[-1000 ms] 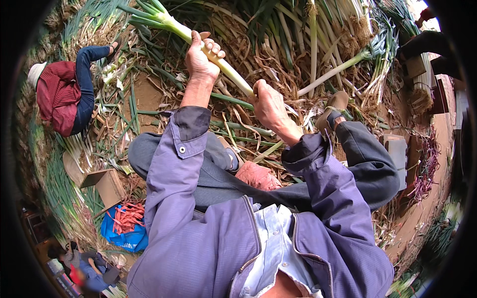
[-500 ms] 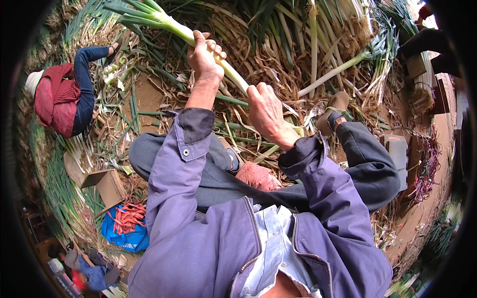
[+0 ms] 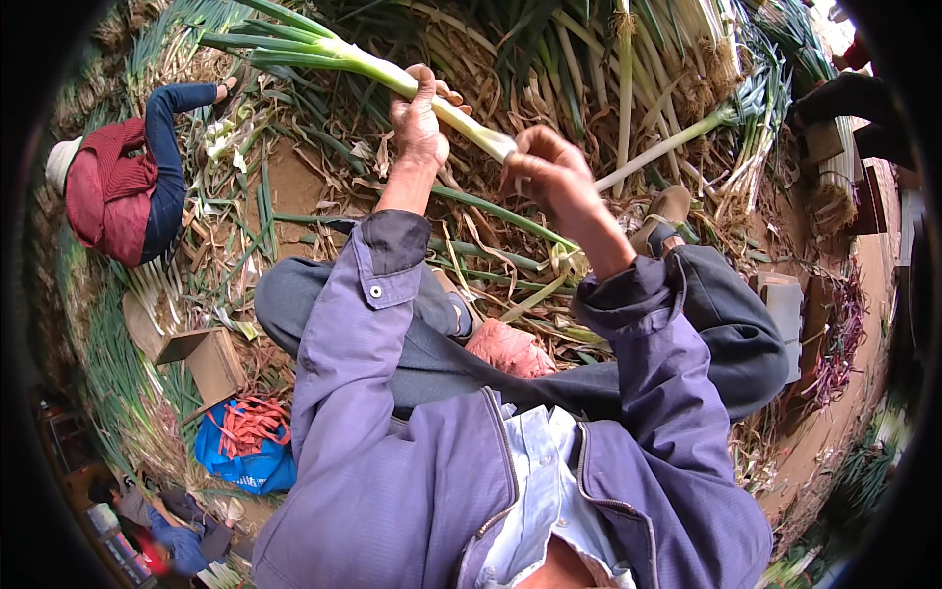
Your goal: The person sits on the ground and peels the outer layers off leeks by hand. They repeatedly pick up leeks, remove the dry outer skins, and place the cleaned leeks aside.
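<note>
A thick, long green onion (image 3: 446,110) slants across the space in front of me, with its leaves at the upper left and its white end toward the right. My left hand (image 3: 422,128) is wrapped round its pale stalk, just below where the leaves fork. At the white end my right hand (image 3: 554,172) is closed, its bent fingers pinching at the tip. That hand is slightly blurred, and I cannot tell whether loose skin is between the fingers. Another green onion (image 3: 672,147) lies on the heap beyond my right hand.
Piled green onions (image 3: 677,59) rise at the far side, over dry trimmings. A pink bundle (image 3: 510,348) sits between my legs. At left are a blue bag (image 3: 245,456) with red strips, a cardboard box (image 3: 211,363) and a bent-over person (image 3: 118,191). A grey block (image 3: 782,314) stands right.
My right hand has slid up and outward to the white end, baring more of the stalk. The left hand has shifted slightly right, and the green onion lies a little flatter.
</note>
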Available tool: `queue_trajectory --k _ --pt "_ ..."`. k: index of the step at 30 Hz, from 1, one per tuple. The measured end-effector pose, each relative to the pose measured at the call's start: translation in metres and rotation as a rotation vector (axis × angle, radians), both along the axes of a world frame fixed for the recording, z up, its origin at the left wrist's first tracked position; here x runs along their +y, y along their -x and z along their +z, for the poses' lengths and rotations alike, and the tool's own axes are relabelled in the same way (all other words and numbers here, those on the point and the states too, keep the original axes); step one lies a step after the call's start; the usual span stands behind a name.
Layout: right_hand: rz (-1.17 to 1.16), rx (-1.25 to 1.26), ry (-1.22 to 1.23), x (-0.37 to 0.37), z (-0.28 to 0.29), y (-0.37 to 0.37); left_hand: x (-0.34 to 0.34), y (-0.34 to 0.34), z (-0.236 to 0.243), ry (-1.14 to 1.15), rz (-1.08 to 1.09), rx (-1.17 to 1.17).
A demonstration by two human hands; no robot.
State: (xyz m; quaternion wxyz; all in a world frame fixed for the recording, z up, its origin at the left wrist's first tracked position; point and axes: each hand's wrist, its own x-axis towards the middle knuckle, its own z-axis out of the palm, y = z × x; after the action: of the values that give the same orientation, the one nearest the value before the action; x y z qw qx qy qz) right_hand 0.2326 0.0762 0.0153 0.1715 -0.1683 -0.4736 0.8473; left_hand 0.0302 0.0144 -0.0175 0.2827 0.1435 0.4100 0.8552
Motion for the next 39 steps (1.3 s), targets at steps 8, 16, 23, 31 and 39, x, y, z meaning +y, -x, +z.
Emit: queue_trajectory --k 8,16,23,31,39 --pt "-0.174 0.134 -0.159 0.076 0.006 -0.065 -0.008 0.004 -0.001 0.044 -0.112 -0.148" --pt "-0.069 -0.492 -1.33 0.006 -0.031 -0.075 0.003 -0.011 -0.007 0.105 -0.112 -0.183" --pt "-0.203 -0.582 -1.453 -0.005 -0.043 -0.065 -0.009 -0.012 0.018 0.016 -0.427 -0.098" --pt "-0.363 -0.5 -1.514 -0.011 -0.046 -0.068 -0.009 -0.006 0.016 -0.042 -0.508 -0.034" --pt "-0.082 -0.307 -1.002 0.0 -0.04 -0.072 -0.015 0.009 0.015 -0.104 -0.629 -0.017"
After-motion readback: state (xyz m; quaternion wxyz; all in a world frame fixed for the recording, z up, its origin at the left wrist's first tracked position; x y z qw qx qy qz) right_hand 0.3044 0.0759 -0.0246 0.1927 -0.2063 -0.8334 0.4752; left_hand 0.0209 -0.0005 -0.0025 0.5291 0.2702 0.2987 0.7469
